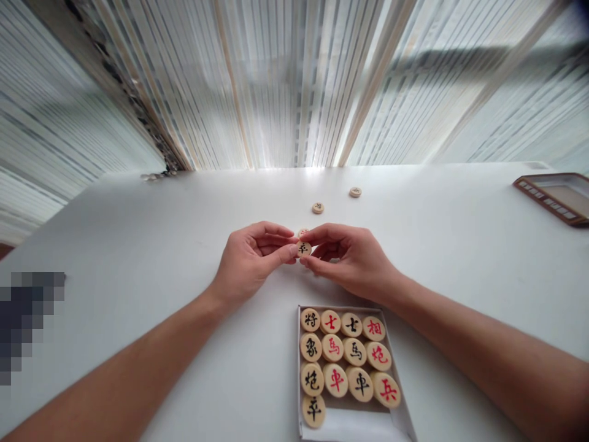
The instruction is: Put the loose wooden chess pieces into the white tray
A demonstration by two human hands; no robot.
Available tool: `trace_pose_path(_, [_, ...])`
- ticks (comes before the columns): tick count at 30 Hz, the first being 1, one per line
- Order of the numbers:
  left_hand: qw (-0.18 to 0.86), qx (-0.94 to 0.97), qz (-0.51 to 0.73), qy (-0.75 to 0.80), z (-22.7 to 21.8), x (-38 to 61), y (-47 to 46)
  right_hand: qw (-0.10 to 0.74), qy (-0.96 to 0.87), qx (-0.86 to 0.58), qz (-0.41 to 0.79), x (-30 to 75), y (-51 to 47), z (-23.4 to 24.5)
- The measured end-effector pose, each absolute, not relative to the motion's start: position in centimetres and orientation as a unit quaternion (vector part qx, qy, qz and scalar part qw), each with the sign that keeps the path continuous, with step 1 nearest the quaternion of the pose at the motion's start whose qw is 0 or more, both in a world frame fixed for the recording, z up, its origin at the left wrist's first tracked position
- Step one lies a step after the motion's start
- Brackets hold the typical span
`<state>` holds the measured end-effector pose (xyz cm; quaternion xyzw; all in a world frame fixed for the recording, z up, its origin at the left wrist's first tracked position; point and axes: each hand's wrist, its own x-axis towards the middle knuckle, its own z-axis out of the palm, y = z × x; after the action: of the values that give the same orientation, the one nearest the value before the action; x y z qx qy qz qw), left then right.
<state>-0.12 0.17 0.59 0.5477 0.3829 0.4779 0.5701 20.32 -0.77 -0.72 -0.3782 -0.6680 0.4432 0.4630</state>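
Between my two hands is a round wooden xiangqi piece (303, 248) with a black character, tilted so its face shows. My left hand (253, 255) pinches its left edge with the thumb in front. My right hand (343, 255) has its index finger at the upper edge and its thumb just below. Right behind, partly hidden by the fingers, is a piece with a red mark (302, 232). Nearer to me is a shallow open box (354, 423) with rows of xiangqi pieces in red and black characters. In its nearest row, one black piece (313, 410) sits at the left.
Two loose pieces, one nearer (318, 208) and one farther (355, 192), lie on the white table (184, 221) beyond my hands. A brown-edged tray (554, 196) stands at the far right. A striped string curtain (285, 86) hangs along the table's back edge.
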Motion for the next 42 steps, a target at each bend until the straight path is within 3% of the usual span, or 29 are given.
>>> trace_pose_path(12, [0.592,0.55,0.446,0.385,0.3,-0.5,0.6,0.424,-0.822,-0.342,0.166,20.6,-1.2,0.3])
trace_pose_path(22, [0.58,0.571,0.46,0.355,0.1,0.0,0.1,0.286,-0.881,-0.375,0.043,20.1,-2.5,2.8])
trace_pose_path(30, [0.6,0.553,0.472,0.334,0.6,0.2,-0.4,0.319,-0.866,-0.383,0.04,20.6,-4.0,4.4])
trace_pose_path(42, [0.598,0.557,0.452,0.358,0.4,0.5,-0.4,0.284,-0.852,-0.399,0.184,22.1,-13.6,5.9])
